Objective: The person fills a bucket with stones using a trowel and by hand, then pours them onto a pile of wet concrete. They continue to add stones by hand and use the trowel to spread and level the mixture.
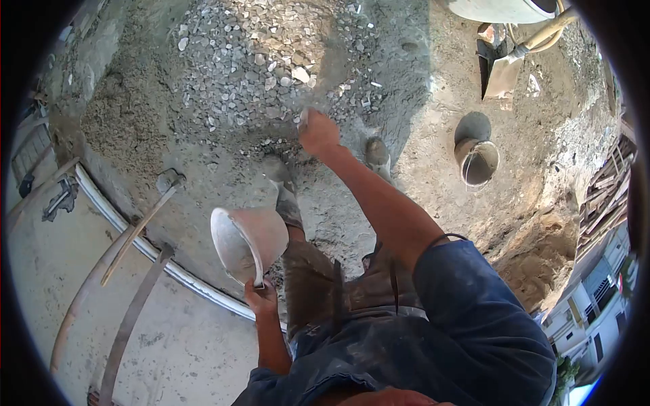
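Observation:
My left hand (262,298) grips the rim of a pale, dusty bucket (267,233), which is tipped on its side with its mouth facing left. Out in front, my right hand (318,132) is closed above the near edge of a gravel heap (237,61). Something small and pale shows at its fingers, too small to name. My two feet stand on the grey, muddy ground below that hand.
A second bucket (479,164) stands to the right. Behind it lie a shovel (504,76) and a large pale container (504,8). A hoe-like tool (139,227) crosses a curved pipe (179,272) at the left. Wood pieces (609,189) are piled far right.

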The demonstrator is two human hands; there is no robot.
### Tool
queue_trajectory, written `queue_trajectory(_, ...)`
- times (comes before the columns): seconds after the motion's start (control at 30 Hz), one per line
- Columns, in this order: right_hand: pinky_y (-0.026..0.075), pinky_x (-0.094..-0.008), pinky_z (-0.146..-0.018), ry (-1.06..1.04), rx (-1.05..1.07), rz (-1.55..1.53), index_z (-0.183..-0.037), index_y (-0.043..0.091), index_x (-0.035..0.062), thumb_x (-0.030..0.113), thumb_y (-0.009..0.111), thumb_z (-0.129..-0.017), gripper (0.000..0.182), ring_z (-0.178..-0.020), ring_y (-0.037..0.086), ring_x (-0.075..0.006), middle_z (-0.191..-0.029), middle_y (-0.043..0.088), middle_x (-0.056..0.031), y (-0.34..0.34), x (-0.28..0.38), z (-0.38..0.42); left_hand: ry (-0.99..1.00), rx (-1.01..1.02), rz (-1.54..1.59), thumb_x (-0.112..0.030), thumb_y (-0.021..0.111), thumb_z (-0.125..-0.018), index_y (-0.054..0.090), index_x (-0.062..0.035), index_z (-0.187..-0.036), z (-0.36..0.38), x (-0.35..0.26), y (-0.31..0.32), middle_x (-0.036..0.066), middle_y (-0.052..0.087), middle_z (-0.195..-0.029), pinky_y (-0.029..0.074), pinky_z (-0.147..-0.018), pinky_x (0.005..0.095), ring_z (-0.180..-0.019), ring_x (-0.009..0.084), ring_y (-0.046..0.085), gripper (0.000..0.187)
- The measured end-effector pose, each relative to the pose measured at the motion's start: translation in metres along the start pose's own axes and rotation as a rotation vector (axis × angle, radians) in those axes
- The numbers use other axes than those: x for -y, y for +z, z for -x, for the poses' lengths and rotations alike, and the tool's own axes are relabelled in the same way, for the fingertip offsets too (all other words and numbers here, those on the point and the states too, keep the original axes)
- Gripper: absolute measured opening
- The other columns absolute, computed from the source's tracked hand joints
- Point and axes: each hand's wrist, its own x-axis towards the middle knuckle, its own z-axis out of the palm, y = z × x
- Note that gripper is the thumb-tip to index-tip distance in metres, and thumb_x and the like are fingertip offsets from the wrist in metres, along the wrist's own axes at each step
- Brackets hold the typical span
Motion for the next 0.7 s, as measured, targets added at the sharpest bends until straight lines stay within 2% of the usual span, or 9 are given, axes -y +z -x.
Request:
queue_trajectory(0.03,0.041,-0.0474,-0.091,0.053,0.022,0.097,-0.122,0.048,0.0112,0.019,0.059,-0.079,0.045,-0.107,0.056,-0.0340,-0.116,0.057,-0.0158,0.011,-0.009,-0.032,-0.098,0.154,0.168,-0.015,0.056,-0.082,0.057,-0.0007,-0.096,-0.017,-0.010,-0.030,0.014,0.060,-0.089,0.057,-0.070,0.0296,-0.081,0.0205,0.060,0.020)
queue_trajectory(0.1,0.041,-0.0460,-0.096,0.039,-0.082,0.131,-0.132,0.040,0.0130,0.015,0.057,-0.079,0.056,-0.111,0.054,-0.0368,-0.125,0.051,-0.0190,0.046,-0.026,-0.094,-0.131,-0.163,0.455,-0.007,0.050,-0.082,0.050,0.0022,-0.082,0.005,-0.009,-0.001,0.010,0.051,-0.073,0.056,-0.066,0.0280,-0.068,0.0186,0.055,0.009)
queue_trajectory(0.13,0.042,-0.0463,-0.094,-0.012,-0.181,0.140,-0.133,0.040,0.0135,0.014,0.057,-0.078,0.057,-0.110,0.055,-0.0376,-0.126,0.049,-0.0195,0.059,-0.031,-0.122,-0.229,-0.107,0.525,-0.007,0.050,-0.084,0.049,0.0027,-0.082,0.006,-0.013,-0.009,0.010,0.051,-0.075,0.057,-0.069,0.0300,-0.069,0.0196,0.055,0.010)
queue_trajectory(0.37,0.048,-0.0416,-0.085,-0.100,-0.633,0.137,-0.115,0.053,0.0076,0.011,0.061,-0.075,0.041,-0.098,0.058,-0.0396,-0.106,0.058,-0.0221,0.084,-0.040,-0.177,-0.181,-0.033,0.346,-0.010,0.047,-0.089,0.052,0.0020,-0.090,-0.014,-0.054,-0.030,0.011,0.051,-0.078,0.054,-0.075,0.0367,-0.074,0.0212,0.054,0.013)
queue_trajectory(0.43,0.052,-0.0406,-0.079,-0.107,-0.653,0.072,-0.110,0.054,0.0037,0.010,0.060,-0.075,0.036,-0.092,0.062,-0.0336,-0.100,0.061,-0.0218,0.088,-0.048,-0.161,-0.179,-0.017,0.276,-0.010,0.047,-0.089,0.053,0.0020,-0.091,-0.021,-0.064,-0.032,0.011,0.051,-0.078,0.053,-0.075,0.0374,-0.075,0.0212,0.054,0.014)
queue_trajectory(0.57,0.056,-0.0326,-0.061,0.112,-0.304,-0.758,-0.106,0.056,0.0014,0.010,0.055,-0.078,0.030,-0.080,0.064,-0.0194,-0.093,0.062,-0.0147,0.127,-0.045,-0.107,-0.259,-0.033,0.399,-0.010,0.048,-0.085,0.053,0.0014,-0.093,-0.032,-0.084,-0.011,0.012,0.052,-0.080,0.053,-0.077,0.0386,-0.077,0.0219,0.054,0.015)
queue_trajectory(0.63,0.049,-0.0528,-0.081,0.509,-0.072,-0.988,-0.120,0.048,0.0159,0.021,0.056,-0.085,0.037,-0.092,0.061,-0.0269,-0.109,0.056,-0.0113,0.149,-0.035,-0.106,-0.258,-0.045,0.346,-0.010,0.048,-0.084,0.053,0.0012,-0.094,-0.034,-0.091,-0.013,0.011,0.052,-0.080,0.053,-0.077,0.0391,-0.076,0.0220,0.054,0.016)
queue_trajectory(0.67,0.043,-0.0593,-0.083,0.564,-0.025,-1.318,-0.118,0.047,0.0195,0.026,0.061,-0.083,0.038,-0.095,0.058,-0.0256,-0.118,0.050,-0.0111,0.172,-0.032,-0.120,-0.267,-0.041,0.360,-0.011,0.048,-0.084,0.053,0.0011,-0.094,-0.038,-0.094,-0.014,0.012,0.052,-0.079,0.054,-0.077,0.0396,-0.077,0.0224,0.055,0.017)
queue_trajectory(0.7,0.044,-0.0575,-0.081,0.630,-0.129,-1.285,-0.115,0.047,0.0195,0.027,0.063,-0.083,0.037,-0.093,0.058,-0.0254,-0.113,0.053,-0.0107,0.184,-0.002,-0.128,-0.274,-0.042,0.370,-0.012,0.047,-0.084,0.053,0.0010,-0.095,-0.038,-0.097,-0.016,0.012,0.052,-0.079,0.054,-0.077,0.0400,-0.077,0.0227,0.055,0.018)
